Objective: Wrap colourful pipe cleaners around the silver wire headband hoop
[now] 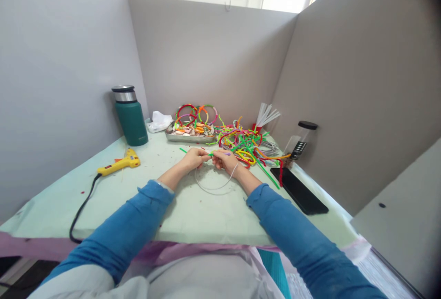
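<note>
My left hand (195, 158) and my right hand (225, 161) are close together above the middle of the table, both with fingers pinched. A green pipe cleaner (183, 150) runs through my left fingers, and its green shows again in the small gap between the hands. From the hands hangs a thin whitish wire hoop (214, 194), curving down toward the tabletop. My right fingers pinch at the hoop, where a short purple piece (228, 154) shows; the exact grip is hidden.
A metal tray (189, 138) holds flat pieces, with colourful wrapped rings (207, 114) on it. Right of it lies a heap of pipe cleaners (244, 145). A yellow glue gun (119, 165) and green bottle (131, 120) are left; a black phone (299, 191) and clear container (301, 140), right.
</note>
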The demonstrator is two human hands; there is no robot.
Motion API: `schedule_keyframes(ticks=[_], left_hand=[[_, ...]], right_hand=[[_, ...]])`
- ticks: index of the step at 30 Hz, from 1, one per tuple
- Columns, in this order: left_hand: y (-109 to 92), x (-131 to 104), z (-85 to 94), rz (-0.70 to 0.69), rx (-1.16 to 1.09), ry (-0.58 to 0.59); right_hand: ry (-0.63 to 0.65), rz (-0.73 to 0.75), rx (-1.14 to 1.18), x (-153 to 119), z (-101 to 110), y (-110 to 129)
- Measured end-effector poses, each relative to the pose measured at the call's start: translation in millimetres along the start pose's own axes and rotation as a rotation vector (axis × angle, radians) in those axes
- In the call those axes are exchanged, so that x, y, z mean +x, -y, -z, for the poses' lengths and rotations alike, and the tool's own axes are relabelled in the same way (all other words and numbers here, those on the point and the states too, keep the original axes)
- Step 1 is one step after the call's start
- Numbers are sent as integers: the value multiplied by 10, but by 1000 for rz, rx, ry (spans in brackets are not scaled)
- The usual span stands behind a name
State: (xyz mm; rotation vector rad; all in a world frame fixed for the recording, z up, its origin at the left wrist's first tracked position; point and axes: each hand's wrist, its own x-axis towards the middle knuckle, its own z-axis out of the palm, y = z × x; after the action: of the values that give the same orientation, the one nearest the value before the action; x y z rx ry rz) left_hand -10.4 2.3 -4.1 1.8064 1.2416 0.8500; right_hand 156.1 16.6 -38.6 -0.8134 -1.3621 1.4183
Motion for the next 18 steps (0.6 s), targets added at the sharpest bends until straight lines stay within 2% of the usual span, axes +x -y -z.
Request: schedule_keyframes(ticks=[18], left_hand=[[26, 3, 2, 28, -58, 43]], right_hand=[[13, 15, -36, -2, -3, -9]])
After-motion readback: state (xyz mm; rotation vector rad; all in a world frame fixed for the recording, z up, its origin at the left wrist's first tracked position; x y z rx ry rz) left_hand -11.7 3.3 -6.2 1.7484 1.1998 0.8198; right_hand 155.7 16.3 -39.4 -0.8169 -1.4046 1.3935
